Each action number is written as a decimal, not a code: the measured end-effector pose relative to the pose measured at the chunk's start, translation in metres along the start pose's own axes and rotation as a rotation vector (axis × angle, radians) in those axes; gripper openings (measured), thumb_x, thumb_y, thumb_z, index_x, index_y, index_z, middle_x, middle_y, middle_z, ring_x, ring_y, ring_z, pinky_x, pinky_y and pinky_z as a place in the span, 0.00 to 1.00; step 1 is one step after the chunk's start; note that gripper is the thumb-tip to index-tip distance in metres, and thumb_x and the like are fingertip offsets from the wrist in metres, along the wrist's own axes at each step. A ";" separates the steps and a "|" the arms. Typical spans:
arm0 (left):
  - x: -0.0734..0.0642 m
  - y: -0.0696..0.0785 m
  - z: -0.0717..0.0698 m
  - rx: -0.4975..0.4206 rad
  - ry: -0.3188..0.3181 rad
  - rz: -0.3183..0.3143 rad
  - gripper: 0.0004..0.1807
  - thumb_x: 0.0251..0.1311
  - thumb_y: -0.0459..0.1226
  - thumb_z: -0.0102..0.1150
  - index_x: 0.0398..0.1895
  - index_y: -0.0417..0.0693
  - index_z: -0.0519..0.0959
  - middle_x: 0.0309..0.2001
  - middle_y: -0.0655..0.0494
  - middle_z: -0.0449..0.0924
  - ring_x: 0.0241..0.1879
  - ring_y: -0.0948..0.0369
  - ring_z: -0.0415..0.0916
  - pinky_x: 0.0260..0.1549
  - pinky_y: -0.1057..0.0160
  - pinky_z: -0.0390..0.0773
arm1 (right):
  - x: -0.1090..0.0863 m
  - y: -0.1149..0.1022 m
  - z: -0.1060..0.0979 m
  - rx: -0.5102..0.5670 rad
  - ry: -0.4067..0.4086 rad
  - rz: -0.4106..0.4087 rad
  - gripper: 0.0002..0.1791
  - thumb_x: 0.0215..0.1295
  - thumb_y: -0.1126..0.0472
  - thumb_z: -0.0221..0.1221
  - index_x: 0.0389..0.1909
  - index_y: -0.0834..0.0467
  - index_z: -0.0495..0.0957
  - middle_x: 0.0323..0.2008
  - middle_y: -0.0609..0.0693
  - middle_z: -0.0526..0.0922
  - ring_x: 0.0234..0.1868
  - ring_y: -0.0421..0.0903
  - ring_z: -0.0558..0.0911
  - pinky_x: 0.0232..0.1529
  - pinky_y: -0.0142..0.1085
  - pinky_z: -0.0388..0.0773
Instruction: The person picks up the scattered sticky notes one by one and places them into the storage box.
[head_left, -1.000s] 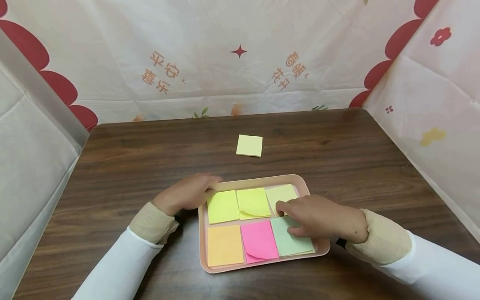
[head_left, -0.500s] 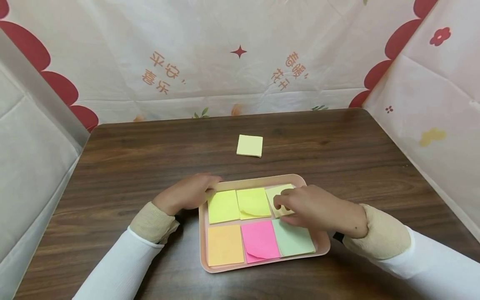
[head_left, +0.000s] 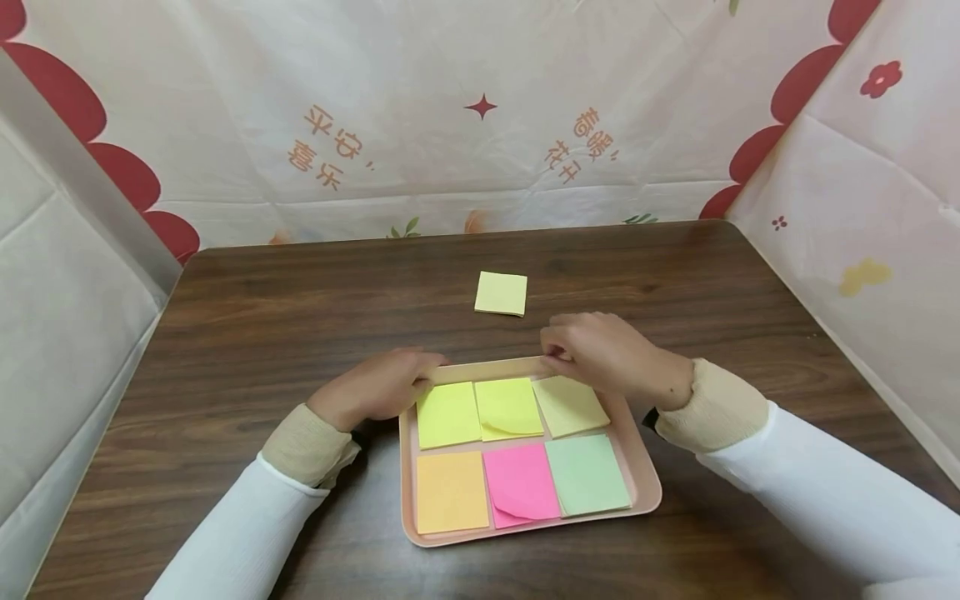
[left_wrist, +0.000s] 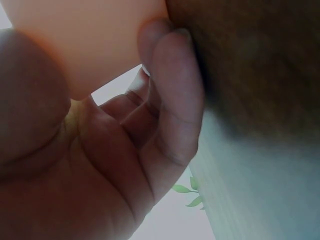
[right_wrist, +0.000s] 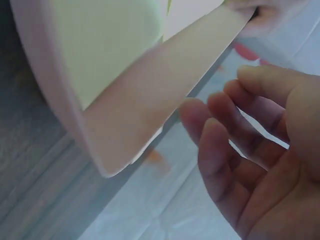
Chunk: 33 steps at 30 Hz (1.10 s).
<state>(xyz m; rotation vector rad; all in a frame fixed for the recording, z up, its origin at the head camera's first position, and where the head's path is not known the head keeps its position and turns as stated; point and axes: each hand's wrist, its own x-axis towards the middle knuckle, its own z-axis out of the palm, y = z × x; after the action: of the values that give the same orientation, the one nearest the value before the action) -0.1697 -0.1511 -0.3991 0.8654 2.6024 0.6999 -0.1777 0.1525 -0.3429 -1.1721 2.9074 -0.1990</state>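
A pink tray (head_left: 647, 492) holds several sticky note pads in two rows. Along the far row lie a yellow pad (head_left: 448, 415), another yellow pad (head_left: 508, 404) with a curled edge, and a pale yellow pad (head_left: 570, 406). Nearer are an orange pad (head_left: 452, 492), a pink pad (head_left: 521, 475) and a pale green pad (head_left: 588, 475). My left hand (head_left: 378, 385) grips the tray's far left corner, thumb and fingers on either side of its wall (left_wrist: 90, 45). My right hand (head_left: 603, 352) is at the far rim near the right corner, its loosely curled fingers (right_wrist: 215, 150) holding nothing.
A separate pale yellow sticky note pad (head_left: 501, 293) lies on the brown wooden table (head_left: 315, 308) beyond the tray. White printed cloth (head_left: 420, 100) hangs behind the table and along both sides.
My right hand has moved from over the green and pale yellow pads away to the tray's far rim, uncovering both pads. My left hand has stayed on the tray's corner.
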 end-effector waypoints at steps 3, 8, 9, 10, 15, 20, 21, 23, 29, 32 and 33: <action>0.000 0.000 0.000 0.006 0.004 0.000 0.14 0.69 0.28 0.47 0.39 0.57 0.78 0.30 0.61 0.74 0.37 0.61 0.72 0.41 0.61 0.74 | 0.014 0.015 0.003 0.017 0.012 0.025 0.20 0.68 0.55 0.63 0.17 0.50 0.69 0.22 0.44 0.68 0.21 0.38 0.65 0.21 0.32 0.63; 0.000 -0.001 0.000 0.014 0.010 0.006 0.14 0.69 0.29 0.47 0.39 0.58 0.78 0.30 0.62 0.74 0.35 0.62 0.72 0.41 0.61 0.74 | 0.038 0.035 0.004 0.040 0.008 0.018 0.12 0.69 0.60 0.61 0.24 0.55 0.76 0.24 0.48 0.74 0.23 0.41 0.70 0.24 0.34 0.68; 0.000 -0.002 0.000 0.015 0.011 0.007 0.14 0.69 0.29 0.46 0.39 0.57 0.78 0.29 0.62 0.73 0.35 0.62 0.72 0.40 0.61 0.74 | 0.043 0.038 0.004 0.045 -0.002 0.013 0.09 0.69 0.61 0.60 0.28 0.55 0.78 0.26 0.48 0.77 0.24 0.41 0.72 0.27 0.35 0.71; 0.000 -0.002 0.000 0.015 0.011 0.006 0.14 0.69 0.28 0.46 0.39 0.57 0.78 0.29 0.61 0.73 0.35 0.62 0.72 0.40 0.61 0.74 | 0.048 0.040 0.003 0.054 -0.011 0.008 0.05 0.69 0.63 0.60 0.32 0.56 0.80 0.29 0.49 0.79 0.26 0.41 0.75 0.29 0.36 0.74; -0.001 -0.002 0.001 -0.002 -0.002 -0.003 0.15 0.69 0.28 0.45 0.38 0.57 0.78 0.27 0.61 0.72 0.33 0.62 0.72 0.37 0.63 0.73 | 0.069 0.048 0.003 0.080 -0.087 -0.009 0.11 0.68 0.68 0.57 0.49 0.61 0.82 0.44 0.55 0.85 0.41 0.47 0.83 0.45 0.43 0.81; -0.001 -0.003 0.000 -0.007 0.007 0.004 0.14 0.69 0.28 0.46 0.35 0.56 0.77 0.26 0.62 0.70 0.32 0.63 0.71 0.36 0.63 0.73 | 0.087 0.056 0.010 0.025 -0.149 -0.023 0.17 0.67 0.66 0.61 0.56 0.64 0.79 0.51 0.60 0.83 0.49 0.53 0.83 0.52 0.47 0.79; -0.001 -0.003 0.000 -0.004 0.011 0.008 0.14 0.68 0.28 0.46 0.33 0.56 0.76 0.26 0.62 0.70 0.32 0.62 0.71 0.37 0.63 0.73 | 0.089 0.058 0.012 0.012 -0.158 -0.017 0.18 0.67 0.65 0.61 0.57 0.64 0.79 0.52 0.60 0.83 0.50 0.53 0.82 0.52 0.47 0.79; -0.001 -0.003 0.001 0.004 0.016 0.012 0.14 0.69 0.28 0.46 0.33 0.56 0.76 0.26 0.62 0.70 0.32 0.62 0.71 0.37 0.63 0.73 | 0.094 0.062 0.015 0.000 -0.182 0.005 0.20 0.67 0.63 0.62 0.60 0.63 0.77 0.52 0.60 0.83 0.48 0.53 0.82 0.52 0.46 0.79; 0.000 -0.004 0.002 0.023 0.018 0.020 0.13 0.69 0.28 0.47 0.36 0.57 0.77 0.28 0.62 0.73 0.35 0.62 0.72 0.39 0.62 0.74 | 0.099 0.067 0.018 0.016 -0.268 0.072 0.33 0.68 0.56 0.63 0.71 0.61 0.66 0.48 0.59 0.81 0.44 0.51 0.77 0.51 0.47 0.75; 0.000 -0.005 0.002 0.021 0.017 0.016 0.13 0.69 0.28 0.48 0.36 0.58 0.78 0.29 0.62 0.74 0.35 0.62 0.72 0.40 0.62 0.74 | 0.100 0.066 0.018 0.022 -0.314 0.090 0.36 0.67 0.51 0.64 0.71 0.60 0.65 0.50 0.59 0.80 0.47 0.51 0.78 0.56 0.49 0.75; 0.000 -0.005 0.002 0.022 0.016 0.014 0.13 0.69 0.28 0.48 0.36 0.57 0.78 0.29 0.62 0.73 0.35 0.62 0.72 0.40 0.62 0.74 | 0.100 0.065 0.018 0.023 -0.326 0.096 0.35 0.67 0.50 0.64 0.70 0.60 0.67 0.51 0.59 0.79 0.49 0.52 0.78 0.57 0.49 0.74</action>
<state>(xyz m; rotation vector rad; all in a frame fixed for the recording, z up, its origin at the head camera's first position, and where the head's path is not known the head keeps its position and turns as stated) -0.1716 -0.1536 -0.4030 0.8889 2.6253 0.6864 -0.2942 0.1278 -0.3639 -0.9547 2.6581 -0.0356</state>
